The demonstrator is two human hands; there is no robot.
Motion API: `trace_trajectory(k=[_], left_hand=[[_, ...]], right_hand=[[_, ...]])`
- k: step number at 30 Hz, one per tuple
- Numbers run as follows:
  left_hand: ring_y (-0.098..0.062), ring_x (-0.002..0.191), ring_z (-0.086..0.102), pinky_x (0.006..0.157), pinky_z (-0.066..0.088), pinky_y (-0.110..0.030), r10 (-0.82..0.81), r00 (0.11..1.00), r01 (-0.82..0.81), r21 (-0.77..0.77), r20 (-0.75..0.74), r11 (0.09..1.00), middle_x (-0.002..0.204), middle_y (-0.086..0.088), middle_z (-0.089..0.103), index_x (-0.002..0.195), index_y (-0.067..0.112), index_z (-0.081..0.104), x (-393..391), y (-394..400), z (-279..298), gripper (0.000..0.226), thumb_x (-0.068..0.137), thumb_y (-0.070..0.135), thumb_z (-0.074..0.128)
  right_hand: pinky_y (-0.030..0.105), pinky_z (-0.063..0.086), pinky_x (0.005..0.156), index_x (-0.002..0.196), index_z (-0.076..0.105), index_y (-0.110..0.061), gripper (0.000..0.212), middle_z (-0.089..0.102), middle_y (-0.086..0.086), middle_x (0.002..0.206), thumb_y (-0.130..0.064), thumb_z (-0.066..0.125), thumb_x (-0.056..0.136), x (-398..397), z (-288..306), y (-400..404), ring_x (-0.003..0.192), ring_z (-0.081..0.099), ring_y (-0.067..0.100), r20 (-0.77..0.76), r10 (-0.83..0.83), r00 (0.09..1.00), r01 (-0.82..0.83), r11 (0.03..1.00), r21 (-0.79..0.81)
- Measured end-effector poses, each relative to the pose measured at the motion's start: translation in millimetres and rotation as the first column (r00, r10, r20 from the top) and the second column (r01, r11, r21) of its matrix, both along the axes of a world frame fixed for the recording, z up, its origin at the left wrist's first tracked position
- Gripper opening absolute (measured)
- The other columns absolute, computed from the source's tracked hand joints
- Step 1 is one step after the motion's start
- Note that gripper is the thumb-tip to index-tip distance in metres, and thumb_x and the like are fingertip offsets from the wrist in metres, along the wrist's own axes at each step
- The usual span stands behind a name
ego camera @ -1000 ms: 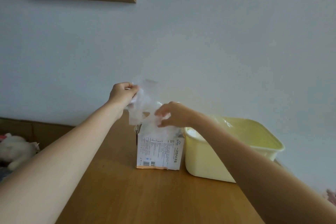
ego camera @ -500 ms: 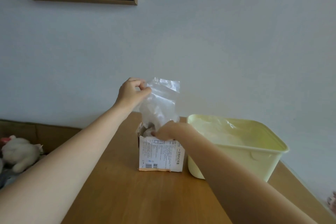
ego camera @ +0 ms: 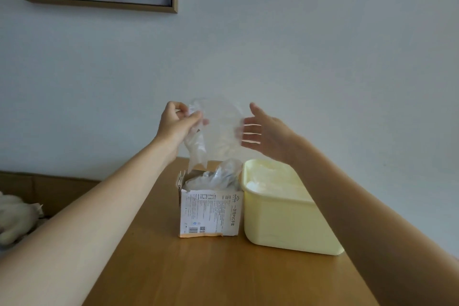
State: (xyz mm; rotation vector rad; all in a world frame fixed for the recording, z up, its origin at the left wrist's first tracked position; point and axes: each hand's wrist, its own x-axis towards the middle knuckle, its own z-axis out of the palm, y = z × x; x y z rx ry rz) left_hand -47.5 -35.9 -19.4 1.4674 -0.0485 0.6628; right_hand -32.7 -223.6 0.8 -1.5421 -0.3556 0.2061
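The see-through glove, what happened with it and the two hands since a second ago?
The right hand left the box top, rose, and is now open, with straight fingers at the glove's edge. The glove came up out of the box and hangs from the left hand, which still pinches its top edge. The box, the yellow tub and the table stayed put.

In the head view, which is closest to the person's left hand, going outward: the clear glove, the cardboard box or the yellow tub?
1. Clear glove: pinched in the left hand.
2. Cardboard box: on the table below that hand.
3. Yellow tub: right of the box.
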Motion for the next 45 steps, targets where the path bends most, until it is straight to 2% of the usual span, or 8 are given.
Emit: trace_trajectory(k=[6,11,18,24,29,33,37,45], left_hand=[[-0.012,0.077,0.055,0.058,0.045,-0.015,0.131,0.991,-0.122,0.304,-0.010,0.945,0.099,-0.001,0.050,0.105,0.020,0.038,1,-27,1,0.034,0.085,0.016,0.066],[-0.015,0.069,0.053,0.055,0.041,-0.019,0.078,0.997,-0.062,0.376,-0.026,0.925,0.089,0.001,0.055,0.102,0.017,0.052,-3,-24,-3,0.027,0.084,0.026,0.069],[-0.010,0.057,0.037,0.051,0.031,-0.018,-0.026,0.982,0.091,0.350,-0.185,0.932,0.066,0.004,0.040,0.084,0.013,0.056,-5,-7,-8,0.022,0.085,0.033,0.066],[-0.010,0.049,0.036,0.039,0.030,-0.012,0.052,0.986,-0.034,0.117,-0.158,0.993,0.067,0.000,0.045,0.080,0.017,0.056,0,3,-4,0.015,0.089,0.027,0.063],[-0.021,0.088,0.054,0.079,0.039,-0.026,0.427,0.902,-0.388,0.310,-0.065,0.868,0.105,-0.005,0.055,0.106,0.010,0.056,6,-1,5,0.027,0.090,0.032,0.056],[-0.024,0.089,0.059,0.076,0.038,-0.021,0.163,0.981,-0.193,0.661,0.108,0.725,0.120,-0.007,0.054,0.118,0.009,0.056,1,-44,21,0.028,0.091,0.008,0.051],[-0.011,0.052,0.054,0.048,0.041,-0.020,-0.208,0.941,0.319,0.496,-0.268,0.808,0.091,0.000,0.059,0.101,0.016,0.057,-5,-82,22,0.022,0.092,0.003,0.042],[-0.018,0.053,0.047,0.044,0.036,-0.019,0.051,0.957,0.120,0.552,-0.285,0.825,0.063,-0.002,0.053,0.082,0.010,0.060,17,-65,7,0.014,0.088,0.023,0.060]], right_hand=[[0.019,0.043,0.046,0.067,0.058,-0.008,0.024,0.056,0.002,0.051,-0.012,0.059,0.091,0,-5,21,0.038,0.050,0.005,0.319,-0.328,0.889,0.355,0.935,-0.028],[0.028,0.045,0.064,0.087,0.067,-0.012,0.017,0.060,-0.001,0.077,-0.028,0.060,0.090,8,-6,15,0.073,0.058,0.019,0.586,-0.431,0.686,0.614,0.775,-0.149],[0.024,0.035,0.050,0.073,0.063,-0.010,0.024,0.049,-0.005,0.052,-0.030,0.066,0.086,20,-16,-21,0.037,0.044,0.004,0.600,-0.398,0.694,0.586,0.797,-0.149],[0.020,0.032,0.044,0.081,0.063,-0.013,0.012,0.050,-0.002,0.052,-0.022,0.061,0.090,23,-16,-36,0.041,0.042,0.006,0.622,-0.413,0.665,0.594,0.797,-0.106],[0.022,0.033,0.048,0.090,0.065,-0.012,0.010,0.050,0.002,0.051,-0.018,0.057,0.091,22,-16,-43,0.044,0.041,0.014,0.723,-0.344,0.598,0.627,0.763,-0.156],[0.030,0.035,0.058,0.096,0.066,-0.012,0.017,0.048,-0.001,0.052,-0.026,0.058,0.091,16,-11,-28,0.055,0.044,0.020,0.861,-0.141,0.489,0.661,0.704,-0.261],[0.035,0.043,0.063,0.098,0.065,-0.011,0.024,0.066,0.012,0.078,-0.029,0.049,0.095,7,-6,-17,0.076,0.060,0.032,0.911,0.012,0.413,0.671,0.672,-0.313],[0.036,0.042,0.066,0.103,0.066,-0.013,0.020,0.066,0.021,0.083,-0.024,0.051,0.095,23,-17,-88,0.086,0.059,0.040,0.878,-0.136,0.458,0.779,0.537,-0.323]])
